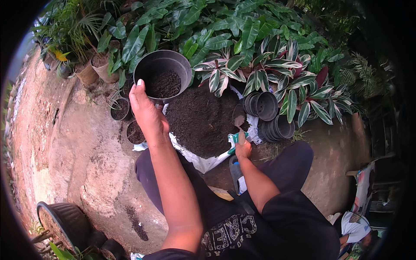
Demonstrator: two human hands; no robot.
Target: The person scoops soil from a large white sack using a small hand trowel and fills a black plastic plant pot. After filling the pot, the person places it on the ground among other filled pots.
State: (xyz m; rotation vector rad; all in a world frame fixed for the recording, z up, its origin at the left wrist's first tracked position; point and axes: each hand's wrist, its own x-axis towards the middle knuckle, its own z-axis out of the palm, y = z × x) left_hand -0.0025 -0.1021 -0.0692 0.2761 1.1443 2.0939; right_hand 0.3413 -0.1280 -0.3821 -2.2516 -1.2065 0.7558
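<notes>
My left hand (147, 112) holds up a black plastic plant pot (163, 74) with some dark soil in its bottom. In my right hand (243, 148) is the handle of a hand trowel (239, 121), whose blade rests at the right side of a heap of dark soil (203, 120). The heap lies on an opened white plastic sack (208, 163). Nested empty black pots (266, 106) lie on their sides beyond the trowel, with a second nested stack (283, 127) beside them. Soil-filled black pots (136, 132) stand left of the heap.
Broad-leaved green plants (224, 29) and variegated plants (292, 74) border the far side. A large black pot (65, 224) stands at the lower left, on bare ground. Potted plants (105, 70) line the upper left. Another person (354, 227) is at the lower right.
</notes>
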